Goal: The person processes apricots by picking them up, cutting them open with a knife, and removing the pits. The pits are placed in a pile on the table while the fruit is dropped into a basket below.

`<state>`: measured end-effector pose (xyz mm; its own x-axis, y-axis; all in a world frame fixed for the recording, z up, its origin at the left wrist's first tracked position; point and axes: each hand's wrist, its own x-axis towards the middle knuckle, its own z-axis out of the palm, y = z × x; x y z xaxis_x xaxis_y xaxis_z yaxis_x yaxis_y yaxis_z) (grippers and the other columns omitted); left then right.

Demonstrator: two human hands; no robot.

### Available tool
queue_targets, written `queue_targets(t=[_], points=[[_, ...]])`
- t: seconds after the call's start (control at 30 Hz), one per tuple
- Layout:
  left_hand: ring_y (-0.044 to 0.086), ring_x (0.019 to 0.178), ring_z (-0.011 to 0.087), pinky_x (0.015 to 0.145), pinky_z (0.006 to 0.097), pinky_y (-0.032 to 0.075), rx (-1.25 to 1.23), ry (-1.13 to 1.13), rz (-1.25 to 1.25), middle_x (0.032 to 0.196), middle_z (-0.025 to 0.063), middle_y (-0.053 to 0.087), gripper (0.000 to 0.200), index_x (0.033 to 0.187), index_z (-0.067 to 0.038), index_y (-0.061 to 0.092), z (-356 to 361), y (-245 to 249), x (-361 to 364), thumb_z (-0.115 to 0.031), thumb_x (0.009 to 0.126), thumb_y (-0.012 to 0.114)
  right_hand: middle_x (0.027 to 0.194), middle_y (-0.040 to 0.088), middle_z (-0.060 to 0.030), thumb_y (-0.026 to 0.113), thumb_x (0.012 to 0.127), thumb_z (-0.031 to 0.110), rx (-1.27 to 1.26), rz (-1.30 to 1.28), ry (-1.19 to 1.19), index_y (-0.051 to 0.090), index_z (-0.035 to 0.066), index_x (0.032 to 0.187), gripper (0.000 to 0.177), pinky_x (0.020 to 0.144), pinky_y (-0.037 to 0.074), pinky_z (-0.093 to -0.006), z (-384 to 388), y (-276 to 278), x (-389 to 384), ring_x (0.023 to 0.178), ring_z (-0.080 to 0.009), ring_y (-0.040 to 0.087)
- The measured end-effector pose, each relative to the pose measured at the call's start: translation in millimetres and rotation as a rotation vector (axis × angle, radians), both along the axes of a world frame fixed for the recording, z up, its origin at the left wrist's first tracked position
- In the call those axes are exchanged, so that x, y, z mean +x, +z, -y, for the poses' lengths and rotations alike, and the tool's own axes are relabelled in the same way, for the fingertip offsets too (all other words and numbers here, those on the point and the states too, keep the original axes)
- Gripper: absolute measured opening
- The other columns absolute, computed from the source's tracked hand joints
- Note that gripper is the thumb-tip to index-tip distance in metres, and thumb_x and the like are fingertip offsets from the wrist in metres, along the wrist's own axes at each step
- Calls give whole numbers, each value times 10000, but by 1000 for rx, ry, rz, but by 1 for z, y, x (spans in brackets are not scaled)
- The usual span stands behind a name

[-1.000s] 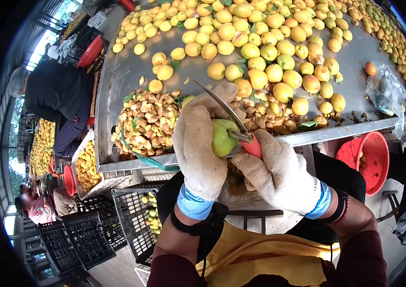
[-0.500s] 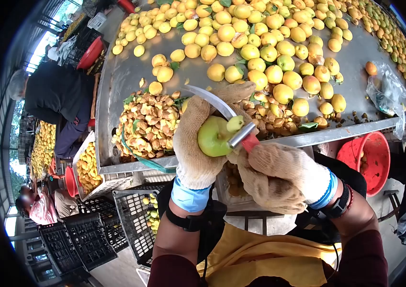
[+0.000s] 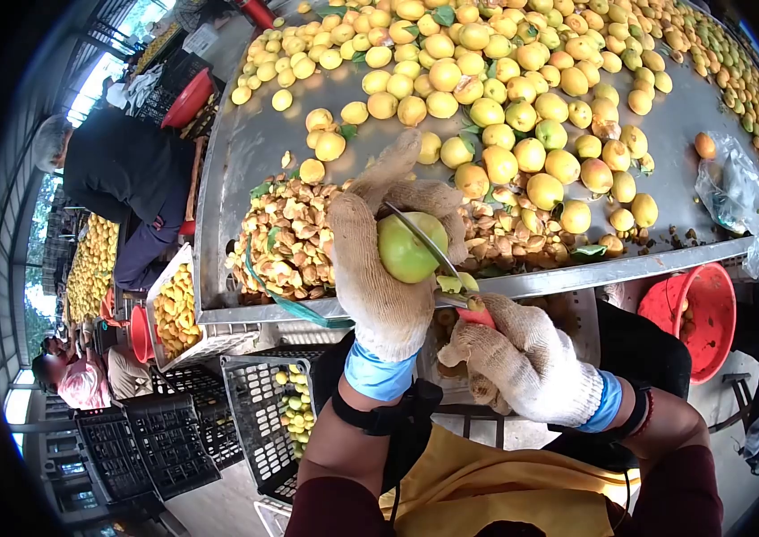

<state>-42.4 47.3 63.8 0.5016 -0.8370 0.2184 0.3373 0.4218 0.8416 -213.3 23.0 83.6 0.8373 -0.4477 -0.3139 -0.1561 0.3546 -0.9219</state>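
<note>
My left hand [image 3: 388, 259], in a tan knit work glove, is closed around a green, apricot-like fruit [image 3: 408, 251]. Its index finger points out past the fruit. My right hand [image 3: 523, 353], gloved the same way, grips the red handle [image 3: 476, 313] of a small curved knife [image 3: 429, 237]. The blade crosses the face of the fruit and touches it. A small green cut piece [image 3: 457, 284] sits on the blade near the handle. Both hands are over the near edge of a metal table [image 3: 254, 134].
Many yellow apricot-like fruits [image 3: 487, 112] cover the table's far side. Heaps of brown pieces [image 3: 294, 237] lie near the edge. A plastic bag [image 3: 729, 183] rests at right, above a red basin [image 3: 688, 313]. Black crates [image 3: 268, 421] stand lower left. Another person [image 3: 124, 166] works at left.
The knife blade has swung from beyond the fruit to across its face. My right hand has moved slightly down and to the right. The view has shifted a little.
</note>
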Motion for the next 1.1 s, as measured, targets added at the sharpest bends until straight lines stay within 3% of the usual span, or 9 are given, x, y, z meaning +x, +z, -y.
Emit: queue_targets(t=[0.1, 0.33, 0.4, 0.47, 0.57, 0.6, 0.9, 0.97, 1.1], points=[[605, 691, 177, 602, 297, 502, 123, 203, 235, 943, 105, 683, 706, 1432, 32, 533, -2, 4, -3, -562, 1089, 367, 781, 681, -30, 559, 1053, 267, 71, -13, 42, 639, 6, 1099, 277, 530, 492, -235, -2, -2, 1, 608, -68, 612], [584, 677, 181, 603, 296, 492, 72, 9, -140, 973, 86, 673, 774, 1434, 8, 541, -10, 8, -8, -650, 1066, 361, 814, 682, -16, 566, 1055, 263, -277, -27, 45, 636, 28, 1086, 248, 572, 513, -236, 1, -16, 15, 628, -74, 632], [589, 724, 176, 641, 282, 496, -31, -74, -240, 1022, 78, 670, 811, 1441, 5, 535, -5, 4, -4, -683, 1054, 349, 778, 688, -176, 632, 1031, 364, -468, 21, -48, 665, 18, 1152, 368, 681, 574, -356, 6, -19, 18, 699, -273, 736], [626, 843, 183, 742, 306, 549, -36, -122, -310, 1106, 77, 668, 613, 1470, 3, 500, -6, 16, -2, -479, 1092, 468, 810, 715, -100, 626, 1038, 349, -120, -123, 36, 669, 16, 1161, 357, 639, 551, -302, 24, 2, 14, 669, -151, 706], [679, 1076, 238, 968, 402, 576, 284, -175, 8, 1159, 122, 661, 552, 1514, 1, 424, -12, 22, 10, 20, 969, 511, 780, 661, 3, 572, 1063, 294, -103, -27, -46, 647, 13, 1055, 290, 534, 470, -229, 26, -1, 13, 598, -65, 589], [679, 1076, 238, 968, 402, 576, 289, -178, 4, 1159, 122, 661, 552, 1514, 1, 424, -14, 20, 11, 20, 969, 511, 778, 659, 5, 572, 1063, 304, -116, -45, -22, 648, 13, 1061, 301, 529, 470, -230, 25, 2, 13, 597, -65, 588], [662, 1046, 293, 950, 476, 576, 81, -294, -437, 1171, 146, 653, 677, 1494, -27, 432, -13, 1, -7, -507, 1040, 575, 840, 709, -27, 582, 1058, 309, -284, -154, 20, 676, 23, 1116, 307, 567, 517, -243, 12, -22, 8, 633, -87, 640], [657, 1062, 295, 962, 486, 565, 53, -335, -511, 1181, 142, 652, 715, 1497, -29, 432, -13, -1, -10, -565, 1037, 548, 739, 666, -222, 683, 991, 424, -368, -134, -73, 718, 6, 1004, 419, 642, 562, -417, 9, -27, 8, 744, -365, 728], [649, 1052, 284, 957, 468, 544, 116, -277, -355, 1193, 131, 650, 812, 1533, -34, 408, -11, -4, -15, -664, 1026, 476, 710, 666, -193, 668, 996, 438, -441, -191, -61, 723, 19, 1067, 429, 632, 573, -422, 23, -13, 11, 708, -340, 738]])
